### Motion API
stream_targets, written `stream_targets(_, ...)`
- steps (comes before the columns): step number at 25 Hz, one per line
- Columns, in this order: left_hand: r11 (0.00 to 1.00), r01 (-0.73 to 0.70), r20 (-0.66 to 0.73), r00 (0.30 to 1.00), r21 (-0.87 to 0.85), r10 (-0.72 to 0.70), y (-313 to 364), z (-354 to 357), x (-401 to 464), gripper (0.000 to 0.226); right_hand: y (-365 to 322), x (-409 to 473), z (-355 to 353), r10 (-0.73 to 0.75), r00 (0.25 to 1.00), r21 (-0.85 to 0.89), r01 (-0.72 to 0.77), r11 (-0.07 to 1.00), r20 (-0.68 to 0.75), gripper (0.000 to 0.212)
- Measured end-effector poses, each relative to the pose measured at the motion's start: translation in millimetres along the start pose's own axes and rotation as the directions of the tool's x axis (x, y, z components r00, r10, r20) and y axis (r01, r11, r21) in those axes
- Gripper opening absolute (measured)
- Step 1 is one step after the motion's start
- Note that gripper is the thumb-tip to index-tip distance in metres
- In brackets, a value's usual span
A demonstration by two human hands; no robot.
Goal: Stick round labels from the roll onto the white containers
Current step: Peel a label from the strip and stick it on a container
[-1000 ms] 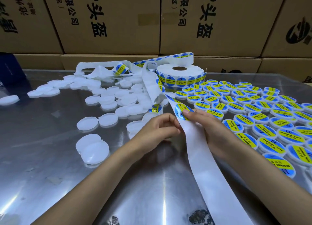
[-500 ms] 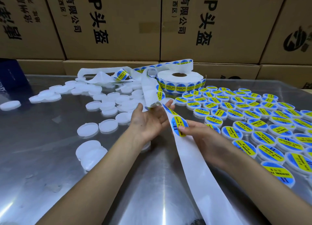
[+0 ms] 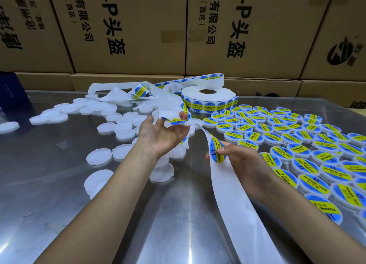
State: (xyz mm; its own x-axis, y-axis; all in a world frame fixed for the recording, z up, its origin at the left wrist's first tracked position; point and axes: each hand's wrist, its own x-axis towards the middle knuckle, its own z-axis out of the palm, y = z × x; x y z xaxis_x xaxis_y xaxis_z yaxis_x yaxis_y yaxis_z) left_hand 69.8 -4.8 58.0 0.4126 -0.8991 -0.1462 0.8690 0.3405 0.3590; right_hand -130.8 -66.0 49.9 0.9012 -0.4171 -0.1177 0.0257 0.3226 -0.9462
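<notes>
The label roll (image 3: 209, 100) lies flat at the back of the steel table, blue-and-yellow round labels on its side. Its strip loops forward to my hands. My left hand (image 3: 164, 134) is raised palm up, the strip draped over its fingers. My right hand (image 3: 240, 164) pinches the white backing strip (image 3: 227, 188), thumb on a round label (image 3: 217, 152) that sits on it. Plain white containers (image 3: 99, 156) lie scattered on the left. Labelled containers (image 3: 293, 143) fill the right side in rows.
Brown cardboard boxes (image 3: 128, 30) with black print wall off the back of the table. A dark blue object (image 3: 11, 87) stands at the far left. The used backing strip runs off the table's near edge. Crumpled strip (image 3: 116, 92) lies behind the plain containers.
My left hand let go of the pinch beside the right hand, moved up and left, and turned palm up under the strip. The right hand kept its hold on the strip with the label.
</notes>
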Motion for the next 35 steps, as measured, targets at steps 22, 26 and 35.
stream_targets(22, -0.005, -0.059, 0.058, 0.961, 0.998, 0.271, -13, -9, 13, 0.053, -6, 0, -9, 0.121, 0.989, -0.48, -0.147, 0.865, -0.085, 0.019)
stream_targets(26, -0.282, -0.206, 0.311, 0.859, 0.937, 0.407, -16, -18, 28, 0.05, 0, 2, -9, 0.138, 0.978, -0.559, -0.204, 0.804, -0.159, 0.034)
stream_targets(35, -0.635, -0.135, 0.408, 0.86, 0.761, 0.307, -28, -28, -2, 0.044, 20, 18, -18, -0.103, 0.969, -0.834, -0.134, 0.536, -0.223, 0.019)
